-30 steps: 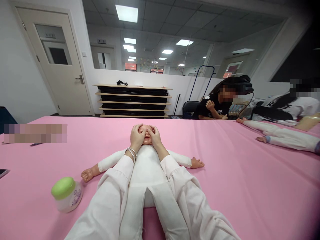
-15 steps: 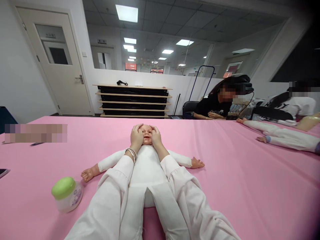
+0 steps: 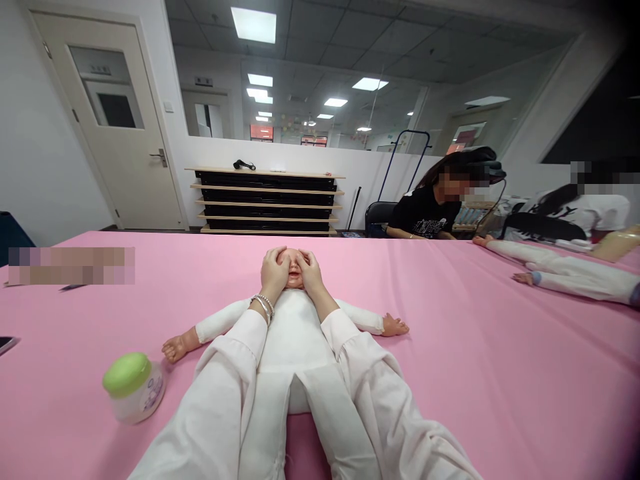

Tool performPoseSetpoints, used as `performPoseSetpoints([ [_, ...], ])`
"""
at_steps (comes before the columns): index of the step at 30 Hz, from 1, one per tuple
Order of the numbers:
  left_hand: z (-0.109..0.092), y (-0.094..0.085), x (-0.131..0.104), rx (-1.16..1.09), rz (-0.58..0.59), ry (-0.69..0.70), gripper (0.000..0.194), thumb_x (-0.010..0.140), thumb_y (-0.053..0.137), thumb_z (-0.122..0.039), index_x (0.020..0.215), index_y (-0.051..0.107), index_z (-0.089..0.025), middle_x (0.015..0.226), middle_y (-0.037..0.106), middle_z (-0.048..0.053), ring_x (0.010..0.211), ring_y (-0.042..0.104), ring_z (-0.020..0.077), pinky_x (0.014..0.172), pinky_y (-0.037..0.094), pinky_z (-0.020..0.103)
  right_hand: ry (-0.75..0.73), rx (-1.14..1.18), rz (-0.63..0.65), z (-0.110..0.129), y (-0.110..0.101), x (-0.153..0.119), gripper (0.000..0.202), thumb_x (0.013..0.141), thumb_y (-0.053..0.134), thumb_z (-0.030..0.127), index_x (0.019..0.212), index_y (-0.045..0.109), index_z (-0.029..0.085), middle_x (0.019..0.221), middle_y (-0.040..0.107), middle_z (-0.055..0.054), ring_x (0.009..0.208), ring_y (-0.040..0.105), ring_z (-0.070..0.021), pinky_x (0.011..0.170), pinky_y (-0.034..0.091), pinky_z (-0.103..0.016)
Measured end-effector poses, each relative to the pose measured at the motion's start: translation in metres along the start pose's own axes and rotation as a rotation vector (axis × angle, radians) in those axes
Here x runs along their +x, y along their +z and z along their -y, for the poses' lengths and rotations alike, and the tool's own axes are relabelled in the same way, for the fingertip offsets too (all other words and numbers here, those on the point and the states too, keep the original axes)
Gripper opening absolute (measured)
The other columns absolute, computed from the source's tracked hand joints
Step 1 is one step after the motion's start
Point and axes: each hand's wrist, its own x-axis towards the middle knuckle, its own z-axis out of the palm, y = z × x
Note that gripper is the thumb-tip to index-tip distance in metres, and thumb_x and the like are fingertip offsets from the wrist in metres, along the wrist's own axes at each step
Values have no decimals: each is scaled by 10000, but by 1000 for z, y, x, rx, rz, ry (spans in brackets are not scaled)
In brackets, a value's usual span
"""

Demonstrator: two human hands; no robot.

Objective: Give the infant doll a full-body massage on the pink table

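Observation:
A baby doll (image 3: 293, 330) with a white cloth body lies on its back, arms spread and legs toward me. My left hand (image 3: 274, 272), bracelets on its wrist, wraps the left side of the doll's head. Around the other side curves my right hand (image 3: 311, 272), so the head is held between both palms. Both thumbs rest on the face near the nose and hide the eyes; the mouth shows below them. Left of the doll stands a jar (image 3: 137, 397) with a green lid, close to the doll's hand.
A pink cloth (image 3: 450, 373) covers the table. Another doll (image 3: 575, 267) lies at the right. A phone-like object (image 3: 7, 344) sits at the left edge. Beyond the table are a person in black (image 3: 425, 210), another person in white (image 3: 600, 210), and a shelf rack (image 3: 267, 200).
Both thumbs have moved inward over the doll's face and now cover its eyes. The palms stay at the sides of the head. The person in black has shifted slightly.

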Motion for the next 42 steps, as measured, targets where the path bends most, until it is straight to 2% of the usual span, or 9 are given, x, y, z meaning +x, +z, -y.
performPoseSetpoints([
  [3,0,1,1,-30,-9,-34,311,778,385,-117,973,618,-182,1078,595,62,1053,522,181,957,400,333,60,8,-42,0,1,2,235,711,435,233,891,579,190,994,613,-27,979,535,-157,927,394,-314],
  [8,-1,0,0,-49,-10,-60,382,762,318,-78,976,621,-170,1087,595,63,1057,521,177,960,404,329,77,12,-74,-1,2,4,361,635,328,113,870,594,180,993,613,-26,996,529,-151,934,391,-311],
  [20,1,0,0,-60,-16,-60,382,750,324,-84,967,621,-184,1087,601,52,1063,521,174,971,403,336,70,55,-80,-6,2,6,363,603,335,128,842,602,184,969,626,-19,984,532,-155,942,395,-314],
  [29,2,0,0,-127,-8,-78,380,756,328,-94,989,618,-174,1121,603,60,1094,523,172,994,391,336,45,38,-50,-12,2,7,378,632,354,158,921,597,184,1054,616,-25,1044,523,-154,973,376,-317],
  [32,0,-4,-2,-119,-15,-137,363,808,344,-160,1095,566,-159,1206,562,86,1159,485,182,1021,355,338,85,6,-42,-5,1,2,375,698,384,194,1015,584,190,1170,577,-33,1144,475,-158,1015,339,-321],
  [34,-2,-8,-7,-71,-65,-199,385,839,378,-249,1191,494,-144,1284,494,128,1223,426,215,1043,312,375,118,-21,-30,0,-3,-4,396,747,444,276,1117,547,184,1263,519,-58,1216,425,-179,1044,306,-342],
  [36,-5,-12,-16,-18,-87,-218,465,838,425,-343,1256,425,-138,1336,430,161,1273,363,247,1057,273,408,130,-27,40,5,-9,-13,490,754,513,388,1196,501,176,1319,471,-82,1248,401,-201,1054,297,-359],
  [39,-6,-17,-32,65,-25,-122,585,802,492,-430,1294,376,-135,1369,384,178,1303,311,265,1072,237,413,130,-25,174,9,-19,-29,648,715,583,479,1270,437,178,1344,447,-90,1243,417,-216,1049,313,-368],
  [42,-3,-20,-44,115,58,-38,649,769,539,-455,1311,353,-150,1394,354,168,1309,298,274,1080,219,418,165,-81,154,10,-25,-40,788,645,667,459,1320,377,171,1352,437,-106,1249,410,-242,1055,303,-390],
])
